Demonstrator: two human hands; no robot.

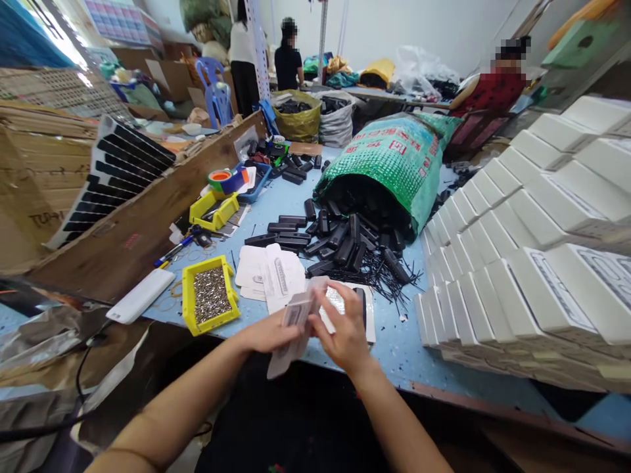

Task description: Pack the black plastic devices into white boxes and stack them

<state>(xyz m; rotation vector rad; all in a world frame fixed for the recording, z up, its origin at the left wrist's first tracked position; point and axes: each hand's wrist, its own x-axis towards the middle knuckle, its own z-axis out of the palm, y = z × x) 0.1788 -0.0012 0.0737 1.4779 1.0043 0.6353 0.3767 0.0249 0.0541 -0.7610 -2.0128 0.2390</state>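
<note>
Closest, over the front edge of the worktop (394, 356), the fingers of the left hand (270, 334) clamp a blurred pale carton (298, 314); those of the right hand (349, 332) curl at its upper end, their grip unclear. It looks light, thin and easily creased, best held by its edges. Beyond lie printed cards (252, 266), then black cases (345, 244) at a green sack's mouth (384, 157).

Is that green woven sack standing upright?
No: the green woven sack lies on its side, black plastic cases heaped at its open mouth.

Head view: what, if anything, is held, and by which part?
A pale printed card: left hand around its middle; right hand at its upper end, grip unclear.
</note>
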